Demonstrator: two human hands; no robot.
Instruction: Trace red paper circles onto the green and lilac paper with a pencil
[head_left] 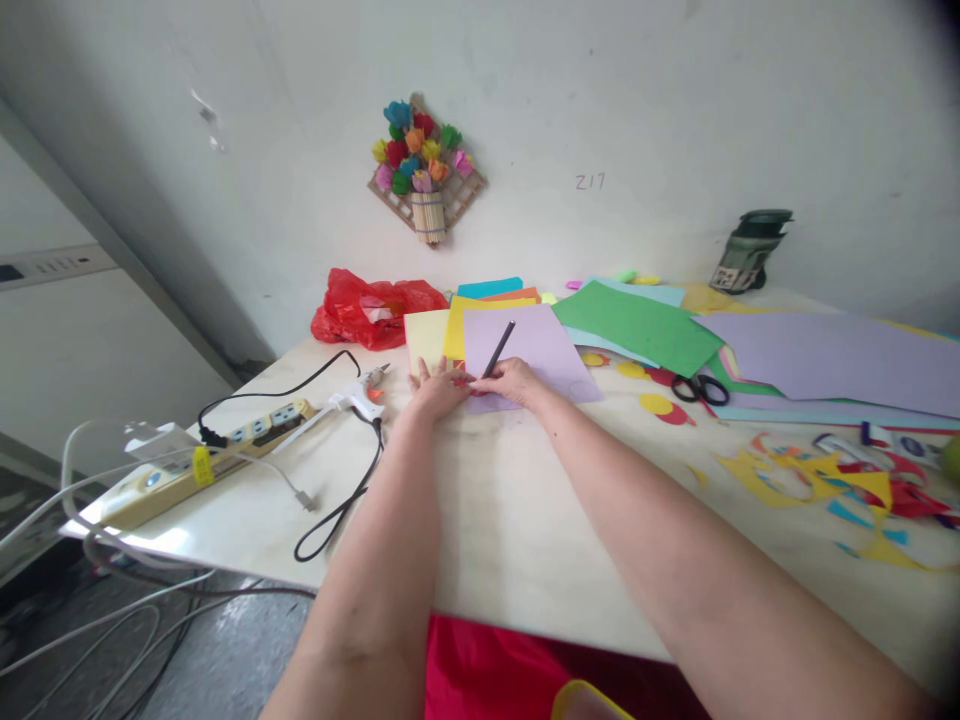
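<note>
My right hand [514, 380] grips a slim black pen [499, 348], its upper end leaning to the right. The pen's tip is low on a light purple sheet of paper [517, 335], hidden by my fingers. Beside it, my left hand [439, 390] lies with fingers spread on the papers at the purple sheet's left edge. A small red and yellow piece [459, 367] shows by its fingertips; I cannot make out its shape. Under and behind the purple sheet are a yellow sheet [456, 325] and a cream sheet [426, 335]. A faint round outline shows near the purple sheet's right corner.
Left of my arms are a glue gun [364, 395], its black cord and a power strip [225, 455]. A red plastic bag [375, 310] sits behind. Rightward lie green paper [641, 325], scissors [700, 390], paper circles [657, 405], scraps [817, 480] and a bottle [750, 250].
</note>
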